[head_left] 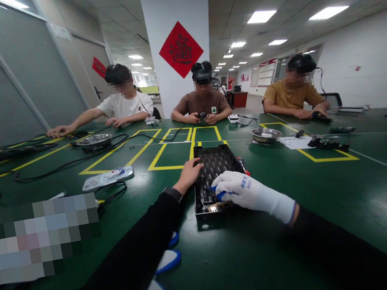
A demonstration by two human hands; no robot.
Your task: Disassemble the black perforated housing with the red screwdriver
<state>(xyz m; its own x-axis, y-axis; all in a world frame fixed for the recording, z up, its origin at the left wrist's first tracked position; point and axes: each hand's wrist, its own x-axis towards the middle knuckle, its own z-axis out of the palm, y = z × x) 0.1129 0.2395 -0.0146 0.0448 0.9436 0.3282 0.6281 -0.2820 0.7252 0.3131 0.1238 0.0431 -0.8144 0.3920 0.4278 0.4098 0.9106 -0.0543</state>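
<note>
A black rectangular device chassis (215,161) lies open on the green table in front of me. My bare left hand (189,173) rests on its left edge, fingers curled over the rim. My right hand (241,191), in a white glove, is closed round a blue-handled tool (220,194) held over the near end of the chassis. A red-tipped tool (242,162) lies against the chassis's right side. Both my sleeves are black.
Three people sit across the table, each handling small parts. Metal bowls (94,141) (265,135), black cables (69,163), a bagged item (107,178), paper with parts (322,141) and yellow tape boxes (174,151) lie about. White-and-blue pads (167,260) sit near my left arm.
</note>
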